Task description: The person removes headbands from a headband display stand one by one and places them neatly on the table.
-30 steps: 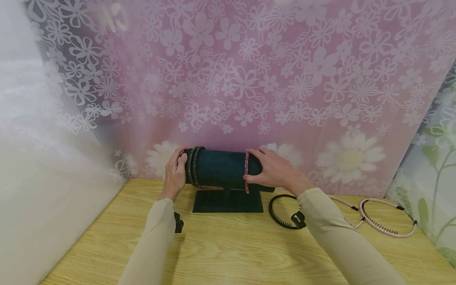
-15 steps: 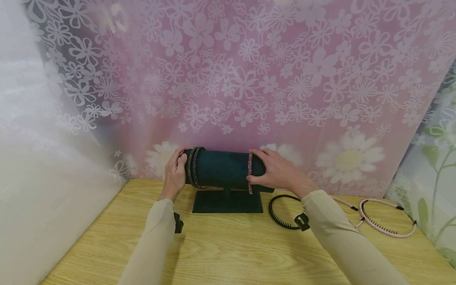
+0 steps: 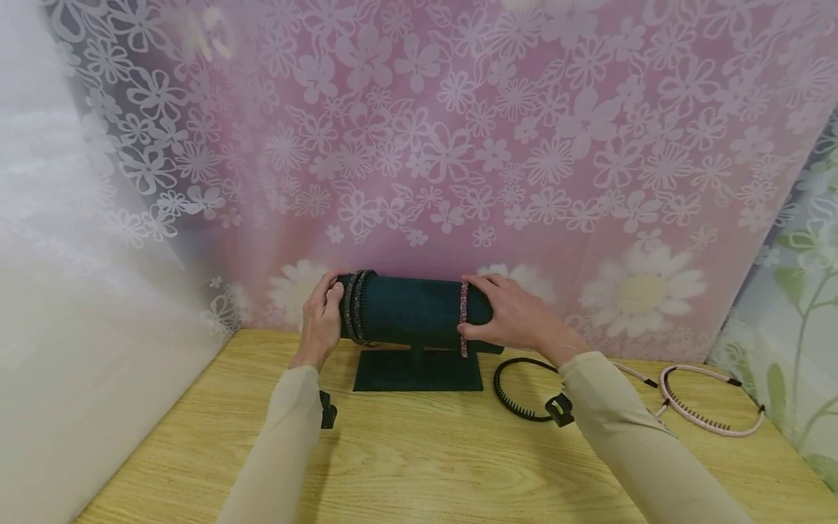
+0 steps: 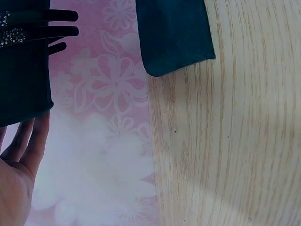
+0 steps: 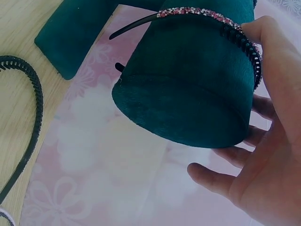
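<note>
A dark green velvet headband stand has a horizontal roll on a flat base. My left hand grips the roll's left end, beside two dark glittery headbands worn round it. At the other end, my right hand holds a pink glittery headband that sits over the roll. In the right wrist view, the thumb presses the sparkly band, its toothed inner edge showing, while the other fingers spread behind the roll's end. The left wrist view shows the left fingers under the roll's rim.
On the wooden table, a black toothed headband lies right of the base, partly under the right forearm. Pink headbands lie farther right. A pink flowered curtain hangs close behind the stand.
The right hand and the pink glittery headband have slid a little to the right along the roll, toward its end. The left hand and the stand stay in place.
</note>
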`<state>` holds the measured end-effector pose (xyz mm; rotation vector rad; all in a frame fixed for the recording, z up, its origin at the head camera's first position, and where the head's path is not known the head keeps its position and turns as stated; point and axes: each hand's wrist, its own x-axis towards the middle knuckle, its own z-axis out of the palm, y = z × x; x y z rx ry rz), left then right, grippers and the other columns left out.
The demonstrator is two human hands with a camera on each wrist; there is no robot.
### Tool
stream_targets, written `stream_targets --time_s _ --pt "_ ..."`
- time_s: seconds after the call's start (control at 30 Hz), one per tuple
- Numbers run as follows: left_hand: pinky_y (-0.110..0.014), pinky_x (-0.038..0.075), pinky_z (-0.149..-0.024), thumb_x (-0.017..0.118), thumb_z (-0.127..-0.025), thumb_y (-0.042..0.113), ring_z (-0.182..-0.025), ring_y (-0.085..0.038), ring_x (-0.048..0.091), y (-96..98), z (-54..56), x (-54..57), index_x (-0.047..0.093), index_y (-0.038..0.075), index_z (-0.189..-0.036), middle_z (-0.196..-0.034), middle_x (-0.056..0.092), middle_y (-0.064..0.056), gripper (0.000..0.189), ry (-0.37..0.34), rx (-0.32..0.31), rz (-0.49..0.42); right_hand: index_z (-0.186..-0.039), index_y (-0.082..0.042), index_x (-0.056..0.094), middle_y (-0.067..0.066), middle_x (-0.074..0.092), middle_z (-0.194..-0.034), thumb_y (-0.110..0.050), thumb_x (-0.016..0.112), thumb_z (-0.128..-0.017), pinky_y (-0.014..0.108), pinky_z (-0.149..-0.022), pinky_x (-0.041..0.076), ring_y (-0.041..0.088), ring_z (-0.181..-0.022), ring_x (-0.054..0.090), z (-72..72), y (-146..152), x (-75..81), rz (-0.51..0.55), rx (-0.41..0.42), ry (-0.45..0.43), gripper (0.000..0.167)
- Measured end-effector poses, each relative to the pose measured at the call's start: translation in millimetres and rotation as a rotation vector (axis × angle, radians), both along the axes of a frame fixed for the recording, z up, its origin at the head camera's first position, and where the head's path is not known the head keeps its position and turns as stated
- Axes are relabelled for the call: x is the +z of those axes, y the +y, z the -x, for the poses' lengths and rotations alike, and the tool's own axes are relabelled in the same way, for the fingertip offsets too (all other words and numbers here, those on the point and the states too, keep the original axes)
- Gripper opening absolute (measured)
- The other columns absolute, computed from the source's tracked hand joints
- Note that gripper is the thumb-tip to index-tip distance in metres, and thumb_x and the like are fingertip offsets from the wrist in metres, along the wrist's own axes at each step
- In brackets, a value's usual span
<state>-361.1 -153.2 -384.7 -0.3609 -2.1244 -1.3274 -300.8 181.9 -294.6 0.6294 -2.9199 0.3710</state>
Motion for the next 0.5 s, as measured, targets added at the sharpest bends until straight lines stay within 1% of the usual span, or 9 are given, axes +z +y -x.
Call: stream_targets --time_s 0.3,0.5 --pt "-0.051 0.041 -0.116 0.035 -0.112 0.038 -0.135 -0.026 0.055 0.1 -2.0 1.3 0.057 0.019 -0.142 -0.142 0.061 -0.004 0.043 -0.015 0.002 0.006 -0.162 -0.019 0.032 0.021 0.038 -0.16 -0.057 0.07 -0.088 0.068 -0.103 0.047 0.044 -0.143 0.043 -0.9 3.5 0.0 0.003 -0.004 0.004 0.091" --pt "-0.051 0.04 -0.116 0.034 -0.112 0.037 -0.134 -0.027 0.055 0.6 -1.2 1.2 0.056 0.018 -0.142 -0.141 0.061 -0.005 0.043 -0.015 0.011 0.015 -0.162 -0.02 0.032 0.021 0.037 -0.161 -0.057 0.07 -0.088 0.068 -0.101 0.048 0.045 -0.142 0.043 -1.2 6.9 -0.6 0.007 -0.005 0.003 0.091"
